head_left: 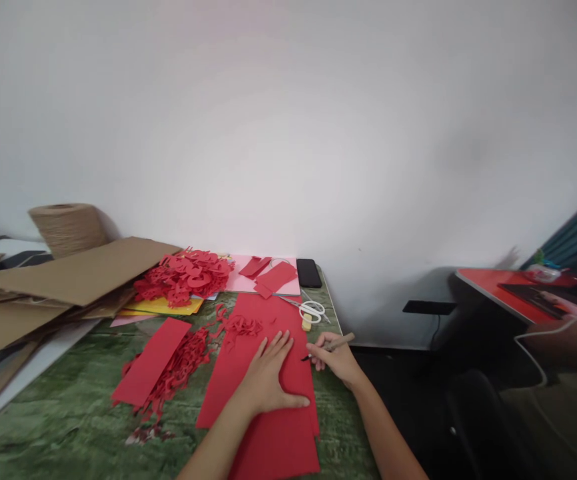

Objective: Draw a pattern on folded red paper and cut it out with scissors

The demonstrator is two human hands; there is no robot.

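Note:
My left hand (267,377) lies flat with fingers spread on a long red paper sheet (268,427) on the green table (68,420). My right hand (335,360) is closed round a tan-barrelled pen (336,344), whose dark tip touches the sheet's right edge just right of my left fingertips. White-handled scissors (308,309) and a small yellowish eraser (307,323) lie just beyond the hands.
A red strip (151,360) and red scraps (181,367) lie to the left. A pile of red cut-outs (186,273), cardboard sheets (68,273), a twine spool (68,228) and a black phone (309,273) sit farther back. Another person's arm (568,343) is at the right.

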